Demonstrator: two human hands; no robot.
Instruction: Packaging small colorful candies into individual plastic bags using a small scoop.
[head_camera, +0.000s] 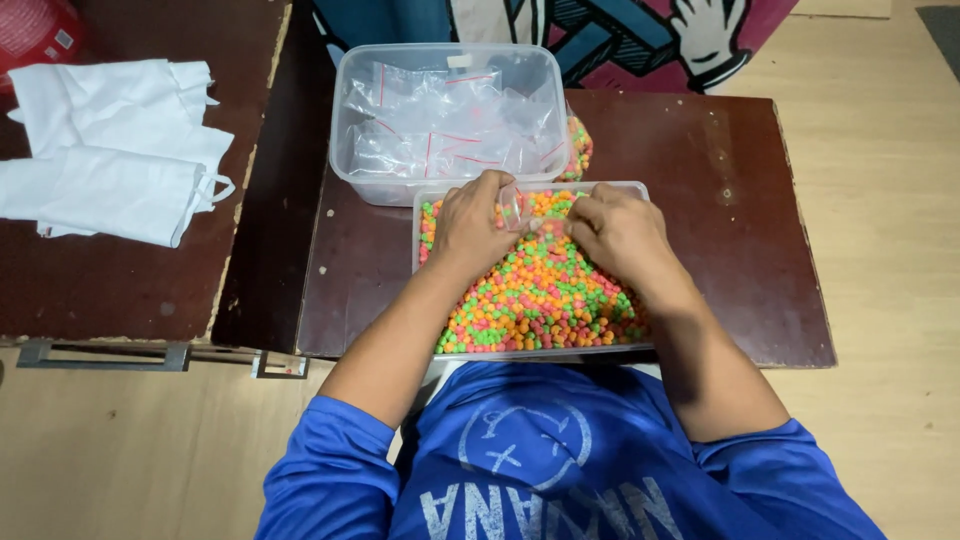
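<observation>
A clear rectangular tub (428, 192) full of small orange, green and pink candy balls (540, 295) sits on the dark wooden table right in front of me. Both hands hover over its far end. My left hand (472, 222) and my right hand (615, 230) pinch a small clear plastic bag (514, 208) between them, the fingers closed on its edges. Behind the tub stands a larger clear container (345, 150) holding several small clear zip bags with red strips (450, 130).
A filled bag of the coloured balls (579, 148) lies behind the big container's right side. White plastic carrier bags (110, 150) lie on a second dark table at the left. Light wooden floor (890, 200) surrounds both tables. A patterned rug (640, 40) lies beyond.
</observation>
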